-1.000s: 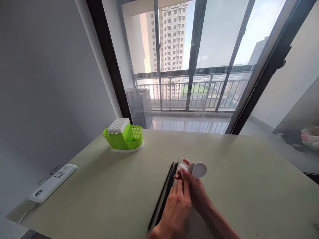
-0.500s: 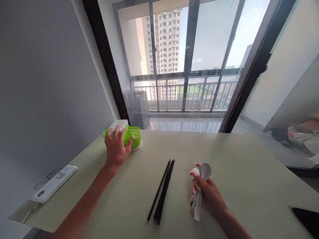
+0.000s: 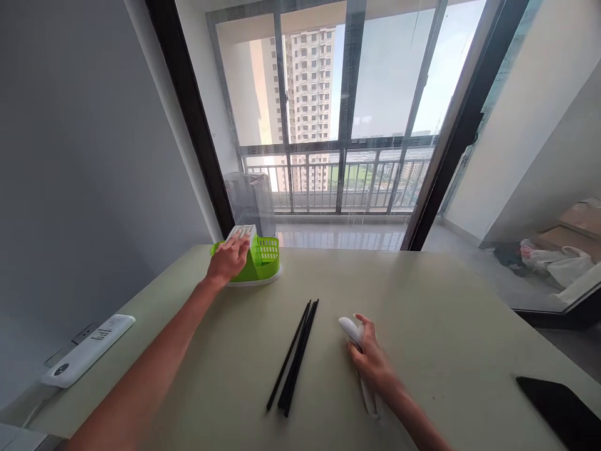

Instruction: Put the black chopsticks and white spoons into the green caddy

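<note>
A green plastic cutlery holder [image 3: 266, 270] with a white slotted top and white base stands at the far left of the table. My left hand [image 3: 229, 258] is closed over its white top, fingers lying across the slots and thumb out of sight. At the right, my right hand [image 3: 370, 357] is wrapped round white spoons [image 3: 350, 328], their bowls pointing away from me and their handles blurred near the tabletop. Between my hands lies a loose bundle of black chopsticks [image 3: 297, 360], touched by neither.
A white power strip [image 3: 89, 351] lies along the table's left edge by the grey wall. At the right edge is a flat black object [image 3: 558, 407], partly cut off. Beyond the table's far edge is a glass door onto a balcony.
The cutlery holder has shifted right and turned under my left hand, which now covers its top. My right hand has turned over with the spoons. The view has swung slightly right.
</note>
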Demonstrator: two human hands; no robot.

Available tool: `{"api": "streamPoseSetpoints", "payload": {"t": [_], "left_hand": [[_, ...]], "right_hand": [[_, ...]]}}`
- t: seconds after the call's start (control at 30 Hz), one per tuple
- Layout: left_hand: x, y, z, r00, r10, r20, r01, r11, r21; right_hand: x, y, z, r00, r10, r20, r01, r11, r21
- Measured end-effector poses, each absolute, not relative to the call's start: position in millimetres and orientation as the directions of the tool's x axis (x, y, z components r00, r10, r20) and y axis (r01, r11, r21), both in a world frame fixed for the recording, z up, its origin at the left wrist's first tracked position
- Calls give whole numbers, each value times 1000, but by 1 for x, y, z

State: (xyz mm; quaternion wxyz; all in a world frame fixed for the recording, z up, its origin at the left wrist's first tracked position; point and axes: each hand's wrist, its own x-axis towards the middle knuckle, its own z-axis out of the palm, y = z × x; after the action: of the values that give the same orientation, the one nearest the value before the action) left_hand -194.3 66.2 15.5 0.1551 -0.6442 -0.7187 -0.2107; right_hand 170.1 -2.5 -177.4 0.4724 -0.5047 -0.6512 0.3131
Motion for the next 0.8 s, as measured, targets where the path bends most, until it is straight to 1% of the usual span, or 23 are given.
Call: {"api": "streamPoseSetpoints", "payload": {"t": [0.03,0.07,0.23,0.4,0.5,0.6,0.7,0.73,0.77,0.8], "left_hand": [[-181,69,16,-111,873,474,991,63,116],[-167,72,16,-97,886,452,991,44,127],[-99,86,16,-4,926,378,991,-48,127],[-47,97,11,102,936,338,978,-156,137],[-23,101,7,158,935,319,964,-216,156],[-4,104,5,188,940,284,951,-246,188],[9,104,5,218,949,227,927,-274,256],[11,103,5,227,945,234,918,-288,272],[11,102,5,231,935,270,911,-306,277],[10,100,4,229,913,337,905,-327,272]], "right_hand": [[167,-4,-182,-39,936,349,421,333,-844],[163,-5,-185,-37,930,366,471,339,-814],[144,-11,-186,-55,922,384,664,321,-675],[134,-10,-187,-56,880,472,792,327,-515],[131,-8,-192,-81,877,473,827,324,-459],[131,-7,-193,-120,897,426,867,304,-395],[134,-5,-184,-190,925,330,897,300,-324],[134,-5,-177,-211,936,281,903,296,-311],[135,-5,-170,-224,949,220,908,285,-306],[135,-6,-161,-230,962,150,915,266,-304]]}}
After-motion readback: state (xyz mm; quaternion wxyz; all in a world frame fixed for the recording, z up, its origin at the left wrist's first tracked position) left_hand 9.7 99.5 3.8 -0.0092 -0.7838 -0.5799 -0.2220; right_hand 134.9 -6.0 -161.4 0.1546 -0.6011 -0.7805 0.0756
